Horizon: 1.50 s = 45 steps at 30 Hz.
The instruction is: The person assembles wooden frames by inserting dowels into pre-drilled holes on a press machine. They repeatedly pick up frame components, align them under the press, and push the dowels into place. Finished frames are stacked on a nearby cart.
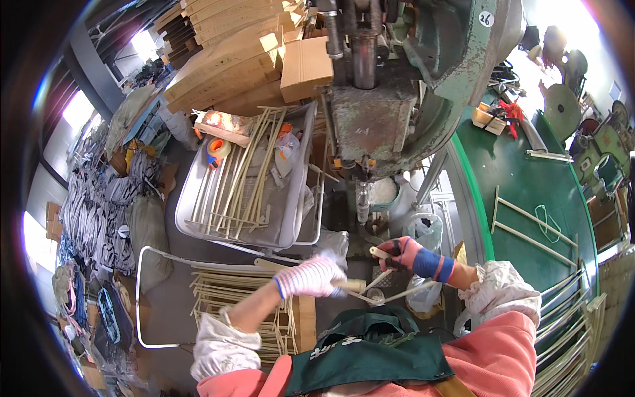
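My left hand [309, 278], in a pink-and-white striped glove, is closed around a cream-coloured bar [353, 285], which shows on both sides of it; motion smears the fingers. Facing it, my right hand [409, 257] wears a red-and-dark glove with a blue cuff. Its fingers pinch a cream strip [380, 253] with a rounded end; the rest of that strip is hidden. Below the hands, thin cream rods [410, 291] meet near a small round part [375, 296]. Above them stands the green press [372, 119], its vertical spindle [362, 202] pointing down between the hands.
A grey tub [301, 178] with cream rods, tape and a box stands at the left. Stacked cream frames [231, 281] lie beside my left forearm. At the right, a green table [529, 192] carries more frames. Cardboard boxes [231, 63] are piled behind.
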Tool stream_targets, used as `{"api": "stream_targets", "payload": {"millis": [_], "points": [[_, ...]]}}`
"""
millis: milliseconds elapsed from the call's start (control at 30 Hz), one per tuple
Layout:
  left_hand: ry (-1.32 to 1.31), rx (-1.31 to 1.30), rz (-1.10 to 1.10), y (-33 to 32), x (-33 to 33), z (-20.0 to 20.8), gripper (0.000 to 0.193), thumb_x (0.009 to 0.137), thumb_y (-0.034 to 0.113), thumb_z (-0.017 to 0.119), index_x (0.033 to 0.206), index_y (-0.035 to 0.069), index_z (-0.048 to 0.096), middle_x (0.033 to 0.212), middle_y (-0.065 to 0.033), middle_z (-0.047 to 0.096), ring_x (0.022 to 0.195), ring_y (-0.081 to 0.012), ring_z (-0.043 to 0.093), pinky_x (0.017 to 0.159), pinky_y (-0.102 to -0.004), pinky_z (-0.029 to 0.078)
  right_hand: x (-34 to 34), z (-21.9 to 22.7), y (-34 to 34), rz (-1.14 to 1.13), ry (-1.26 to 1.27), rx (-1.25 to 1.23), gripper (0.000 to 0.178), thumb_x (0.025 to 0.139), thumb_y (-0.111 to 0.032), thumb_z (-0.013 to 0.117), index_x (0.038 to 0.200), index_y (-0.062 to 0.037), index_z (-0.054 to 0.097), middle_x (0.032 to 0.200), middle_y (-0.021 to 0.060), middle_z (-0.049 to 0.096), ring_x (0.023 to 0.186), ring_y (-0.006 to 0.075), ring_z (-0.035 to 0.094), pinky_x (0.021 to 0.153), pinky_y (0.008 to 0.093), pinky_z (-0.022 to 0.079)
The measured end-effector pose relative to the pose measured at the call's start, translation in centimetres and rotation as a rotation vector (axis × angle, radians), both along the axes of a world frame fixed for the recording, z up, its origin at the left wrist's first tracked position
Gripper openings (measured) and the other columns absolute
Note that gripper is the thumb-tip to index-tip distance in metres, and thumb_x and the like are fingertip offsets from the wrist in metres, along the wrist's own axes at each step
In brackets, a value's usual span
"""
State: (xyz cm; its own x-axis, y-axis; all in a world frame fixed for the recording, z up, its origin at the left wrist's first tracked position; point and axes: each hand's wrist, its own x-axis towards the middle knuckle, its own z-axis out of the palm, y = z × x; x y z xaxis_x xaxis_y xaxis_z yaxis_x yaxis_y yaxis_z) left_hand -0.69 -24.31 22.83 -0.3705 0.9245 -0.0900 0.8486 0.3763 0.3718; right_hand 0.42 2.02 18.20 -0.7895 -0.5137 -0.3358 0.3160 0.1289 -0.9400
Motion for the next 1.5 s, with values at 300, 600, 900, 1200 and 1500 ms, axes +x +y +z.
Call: {"api": "stream_targets", "payload": {"millis": [300, 600, 900, 1200, 1500], "points": [[-1.38, 1.017, 1.156, 4.7, -2.9, -3.9, 0.014, 0.088, 0.012, 0.058, 0.089, -0.001, 0.064, 0.073, -0.0057, 0.063, 0.059, -0.0111, 0.057, 0.056, -0.021, 0.044, -6.8, 1.3, 1.6, -0.416, -0.276, -0.441, 0.033, 0.084, 0.0, 0.054, 0.117, 0.0042, 0.051, 0.088, 0.008, 0.061, 0.07, 0.011, 0.057, 0.062, 0.0205, 0.046], [-1.366, 1.378, 1.272, 9.9, -7.1, -5.4, 0.013, 0.085, 0.01, 0.063, 0.095, 0.003, 0.066, 0.071, -0.0032, 0.062, 0.057, -0.0089, 0.056, 0.049, -0.0192, 0.042, -10.9, 0.4, -0.5, -0.255, 0.06, -0.403, 0.021, 0.086, -0.005, 0.058, 0.104, 0.0024, 0.051, 0.078, 0.0087, 0.063, 0.065, 0.0116, 0.055, 0.058, 0.0223, 0.044], [-1.356, 1.354, 1.27, 10.0, -8.2, -6.2, 0.003, 0.084, 0.006, 0.063, 0.084, 0.005, 0.065, 0.065, -0.0039, 0.063, 0.048, -0.0097, 0.054, 0.051, -0.024, 0.047, -11.6, -1.8, -0.1, -0.179, -0.059, -0.475, 0.02, 0.094, -0.015, 0.05, 0.106, 0.0002, 0.053, 0.096, 0.005, 0.058, 0.083, 0.0123, 0.055, 0.077, 0.0233, 0.044], [-1.384, 1.185, 1.166, 10.2, -5.8, -6.6, 0.009, 0.085, 0.01, 0.063, 0.077, 0.007, 0.063, 0.058, 0.0008, 0.054, 0.051, -0.0086, 0.05, 0.052, -0.0245, 0.042, -18.2, -8.0, 4.8, 0.046, 0.4, 0.552, 0.031, 0.094, -0.02, 0.046, 0.121, -0.0041, 0.049, 0.111, 0.0106, 0.058, 0.103, 0.0197, 0.054, 0.096, 0.0286, 0.039], [-1.347, 1.271, 1.255, 9.6, -4.1, -6.7, 0.009, 0.088, 0.007, 0.058, 0.093, 0.004, 0.064, 0.055, 0.001, 0.049, 0.051, -0.0099, 0.048, 0.055, -0.0236, 0.042, -20.7, -16.2, 3.6, 0.045, 0.497, 0.685, 0.03, 0.093, -0.018, 0.046, 0.119, -0.0041, 0.051, 0.108, 0.0096, 0.059, 0.099, 0.0181, 0.055, 0.091, 0.0276, 0.041]]}}
